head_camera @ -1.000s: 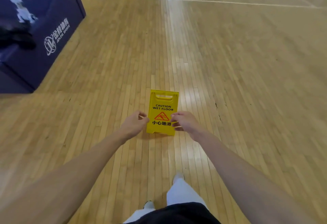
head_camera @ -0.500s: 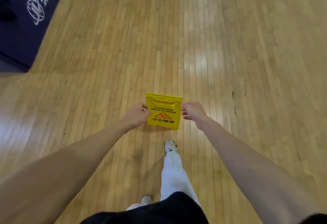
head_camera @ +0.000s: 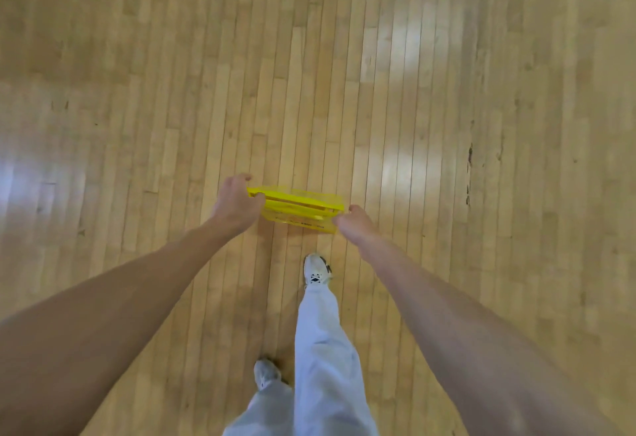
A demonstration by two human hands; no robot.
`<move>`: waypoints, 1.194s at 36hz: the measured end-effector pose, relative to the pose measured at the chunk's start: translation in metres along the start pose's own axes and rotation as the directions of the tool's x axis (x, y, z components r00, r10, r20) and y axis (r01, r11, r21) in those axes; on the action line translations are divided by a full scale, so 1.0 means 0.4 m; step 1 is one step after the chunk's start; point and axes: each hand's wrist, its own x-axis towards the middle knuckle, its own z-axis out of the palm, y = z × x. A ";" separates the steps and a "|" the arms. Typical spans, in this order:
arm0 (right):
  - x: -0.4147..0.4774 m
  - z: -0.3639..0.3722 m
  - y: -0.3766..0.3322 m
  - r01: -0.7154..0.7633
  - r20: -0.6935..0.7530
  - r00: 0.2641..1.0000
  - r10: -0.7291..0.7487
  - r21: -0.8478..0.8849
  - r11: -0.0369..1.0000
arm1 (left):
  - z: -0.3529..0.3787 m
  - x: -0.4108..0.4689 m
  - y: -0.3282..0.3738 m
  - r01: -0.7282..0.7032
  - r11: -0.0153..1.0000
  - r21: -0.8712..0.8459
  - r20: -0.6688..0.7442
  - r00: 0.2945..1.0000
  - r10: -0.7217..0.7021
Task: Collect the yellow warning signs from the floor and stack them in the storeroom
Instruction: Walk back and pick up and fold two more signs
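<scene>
A yellow wet-floor warning sign [head_camera: 298, 210] is held between both hands above the wooden floor, seen almost from its top edge so its two panels show as narrow yellow strips. My left hand [head_camera: 237, 203] grips its left end, fingers curled over the edge. My right hand [head_camera: 354, 222] pinches its right end. Only a sliver of the printed face shows.
Light wooden gym floor [head_camera: 447, 91] fills the view, with bright reflections and a dark scuff [head_camera: 469, 157] at the right. My legs in pale trousers and white shoes [head_camera: 316, 272] stand just below the sign.
The view has tilted further down; the blue padded block at the left has left the frame. The sign now shows edge-on rather than face-on, and my right foot has stepped forward.
</scene>
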 end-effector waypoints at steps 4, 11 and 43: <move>0.042 0.016 -0.013 0.041 0.051 0.998 -0.038 -0.077 0.996 | 0.016 0.060 -0.003 0.161 0.986 -0.041 0.061 0.985 -0.159; 0.065 0.040 -0.005 0.109 0.054 0.992 -0.110 0.018 0.994 | 0.024 0.115 -0.046 0.347 0.914 -0.211 0.287 0.916 -0.281; -0.503 0.594 -0.103 0.494 0.141 0.856 -0.496 -0.501 0.710 | -0.350 -0.501 -0.682 0.277 0.630 -0.725 -0.146 0.833 -0.533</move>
